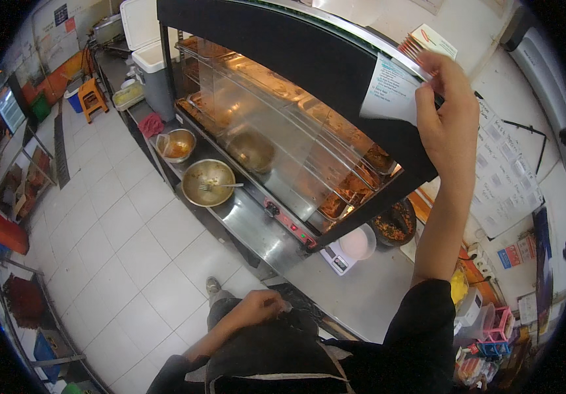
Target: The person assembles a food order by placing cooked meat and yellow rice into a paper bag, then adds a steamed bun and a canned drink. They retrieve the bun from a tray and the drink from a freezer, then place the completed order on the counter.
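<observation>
One slip (391,90) may tear or fall if your right hand (452,98), pinching its edge, tugs hard; your curled left hand's (262,307) hold I cannot tell.

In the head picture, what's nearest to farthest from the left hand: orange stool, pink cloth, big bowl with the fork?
From the left hand:
1. Big bowl: on the counter, ahead and slightly left.
2. Pink cloth: farther along the counter.
3. Orange stool: on the floor, upper left.
</observation>
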Demonstrator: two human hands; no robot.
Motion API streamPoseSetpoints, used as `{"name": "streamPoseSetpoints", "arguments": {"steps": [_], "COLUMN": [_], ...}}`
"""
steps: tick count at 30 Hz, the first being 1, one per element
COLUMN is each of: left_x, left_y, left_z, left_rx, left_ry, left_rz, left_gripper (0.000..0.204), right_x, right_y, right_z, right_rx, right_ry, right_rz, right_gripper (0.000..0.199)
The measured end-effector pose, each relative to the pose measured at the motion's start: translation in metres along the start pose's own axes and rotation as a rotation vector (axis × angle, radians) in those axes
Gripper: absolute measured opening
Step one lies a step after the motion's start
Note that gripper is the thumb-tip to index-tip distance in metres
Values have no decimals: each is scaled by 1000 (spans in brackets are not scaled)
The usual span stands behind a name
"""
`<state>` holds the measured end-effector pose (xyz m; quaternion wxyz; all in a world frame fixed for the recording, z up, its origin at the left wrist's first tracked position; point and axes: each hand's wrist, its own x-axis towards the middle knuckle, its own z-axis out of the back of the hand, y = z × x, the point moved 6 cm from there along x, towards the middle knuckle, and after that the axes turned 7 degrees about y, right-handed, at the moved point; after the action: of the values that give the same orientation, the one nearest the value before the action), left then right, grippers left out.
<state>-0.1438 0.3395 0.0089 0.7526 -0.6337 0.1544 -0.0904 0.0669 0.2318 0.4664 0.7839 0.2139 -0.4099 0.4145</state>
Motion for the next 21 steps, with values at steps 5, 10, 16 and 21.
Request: {"name": "streamPoseSetpoints", "arguments": {"steps": [5,10,16,21], "left_x": [14,32,43,54], "left_y": [15,14,8,3], "left_z": [8,9,64,116], "left_rx": [-404,-556,-678,-653], "left_ry": [-162,-91,-294,-326], "left_rz": [19,-35,-10,-124], "left_gripper": [18,25,20,19], "right_x": [-67,-244,-434,-406], "right_y": [39,94,131,142], "right_z": [28,-101,-185,-214], "right_rx": [122,668,1036,1119], "right_ry": [-380,606,1110,964], "right_rz": [254,-88,-914,-915], "right_gripper": [27,37,55,37]}}
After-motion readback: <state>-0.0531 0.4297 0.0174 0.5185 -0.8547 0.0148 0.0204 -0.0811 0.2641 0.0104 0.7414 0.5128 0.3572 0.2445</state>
